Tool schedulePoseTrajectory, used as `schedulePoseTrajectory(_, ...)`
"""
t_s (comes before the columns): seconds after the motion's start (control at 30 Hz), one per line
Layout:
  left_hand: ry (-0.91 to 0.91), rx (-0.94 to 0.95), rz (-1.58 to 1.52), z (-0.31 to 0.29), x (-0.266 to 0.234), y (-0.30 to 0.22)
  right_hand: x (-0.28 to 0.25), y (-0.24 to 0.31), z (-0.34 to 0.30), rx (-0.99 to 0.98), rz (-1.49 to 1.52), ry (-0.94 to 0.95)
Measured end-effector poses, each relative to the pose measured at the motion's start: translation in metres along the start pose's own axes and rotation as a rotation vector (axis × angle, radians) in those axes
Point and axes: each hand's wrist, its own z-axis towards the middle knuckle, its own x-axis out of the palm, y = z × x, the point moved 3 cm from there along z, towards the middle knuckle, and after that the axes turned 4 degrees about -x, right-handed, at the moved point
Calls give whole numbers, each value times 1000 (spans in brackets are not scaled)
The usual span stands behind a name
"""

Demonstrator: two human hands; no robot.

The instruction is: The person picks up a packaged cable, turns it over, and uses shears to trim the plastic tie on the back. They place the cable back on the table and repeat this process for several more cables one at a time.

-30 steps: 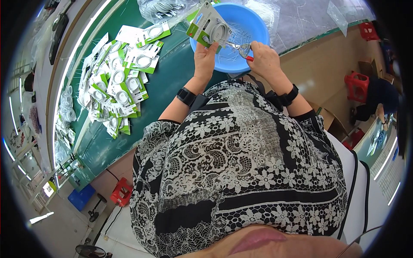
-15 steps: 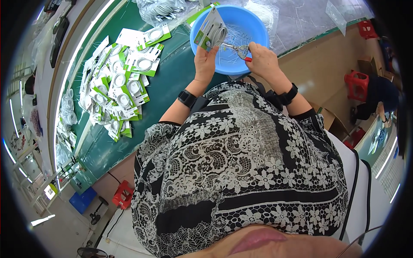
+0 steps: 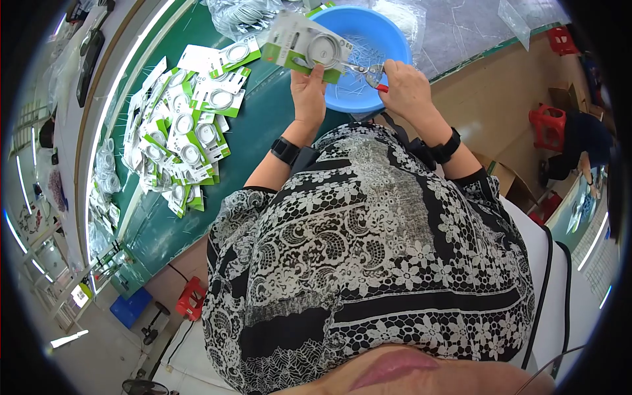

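After the card (image 3: 305, 45) turned broadside | left hand (image 3: 307, 99) pinching it | right hand (image 3: 407, 89) gripping pliers (image 3: 363, 70)

My left hand (image 3: 308, 95) has shifted slightly left in the upper middle of the frame, and I have swung the carded cable pack (image 3: 295, 43) round with it. Half a second ago I saw that pack narrow and steeply turned; now its face lies broad toward my view, with its left end blurred and reaching farther toward the upper left. Its coiled white cable (image 3: 311, 49), foreshortened then, shows as a round ring. The pack now covers most of the green-edged card (image 3: 320, 8) behind it.
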Motion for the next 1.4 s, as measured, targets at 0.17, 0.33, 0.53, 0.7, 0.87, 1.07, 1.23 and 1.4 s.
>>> schedulePoseTrajectory(0.17, -49, -165, -351, -1, 2, 5, 1, 2, 1, 33, 31, 33)
schedulePoseTrajectory(0.33, -79, -196, -423, -4, 2, 7, 3, 3, 1, 41, 38, 60)
schedulePoseTrajectory(0.53, -78, -207, -423, -6, 1, 8, 4, 4, 0, 46, 51, 82)
schedulePoseTrajectory(0.7, -84, -230, -446, -7, -1, 11, 2, 4, -1, 52, 50, 76)
schedulePoseTrajectory(0.87, -78, -236, -461, -8, 0, 12, 1, 4, -2, 47, 48, 77)
schedulePoseTrajectory(1.07, -88, -241, -464, -8, 0, 12, 3, 4, -2, 46, 60, 73)
schedulePoseTrajectory(1.23, -91, -229, -451, -8, 1, 10, 1, 5, -2, 16, 39, 50)
schedulePoseTrajectory(1.4, -126, -218, -448, -8, 0, 12, 1, 9, -2, -11, -19, 47)
